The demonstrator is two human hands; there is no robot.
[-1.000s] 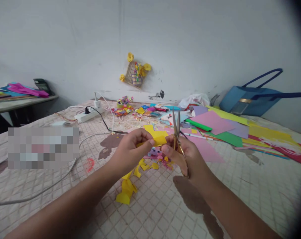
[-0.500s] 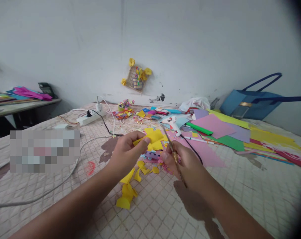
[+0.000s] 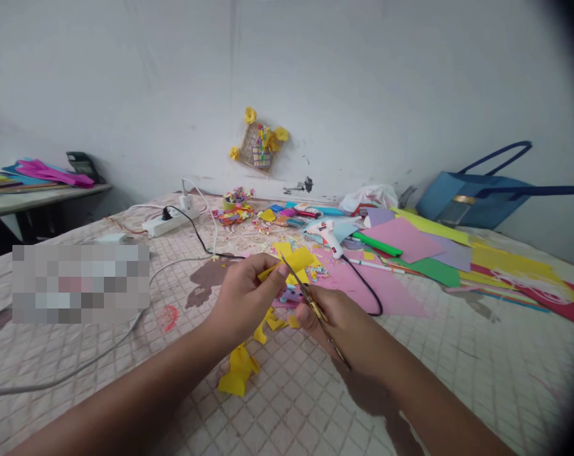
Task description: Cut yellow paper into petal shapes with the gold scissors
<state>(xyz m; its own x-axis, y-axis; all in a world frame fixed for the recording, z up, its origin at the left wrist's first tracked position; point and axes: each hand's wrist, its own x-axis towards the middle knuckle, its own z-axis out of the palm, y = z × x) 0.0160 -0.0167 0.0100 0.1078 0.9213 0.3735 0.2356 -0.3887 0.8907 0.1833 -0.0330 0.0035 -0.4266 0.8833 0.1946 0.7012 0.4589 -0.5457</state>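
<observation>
Between the thumb and fingers of my left hand (image 3: 249,291) is a piece of yellow paper (image 3: 300,258). My right hand (image 3: 341,320) grips a pair of scissors (image 3: 318,310) with gold-coloured handles. Their blades reach up and left across the yellow paper, close to my left thumb. Whether the blades are parted is hard to make out. Below my hands, yellow offcuts (image 3: 239,367) lie on the checked table cover. A purple spotted item (image 3: 292,295) shows partly behind my hands.
A white glue gun (image 3: 327,235) lies beyond my right hand, its black cord curving over pink paper (image 3: 386,291). Coloured sheets (image 3: 419,239) and a blue bag (image 3: 471,196) are at the right. A power strip (image 3: 170,221) and grey cable (image 3: 139,320) lie at the left.
My right hand has moved left, bringing the scissors' blades from beside the yellow paper to across it. My left hand still holds the paper, nearly in place.
</observation>
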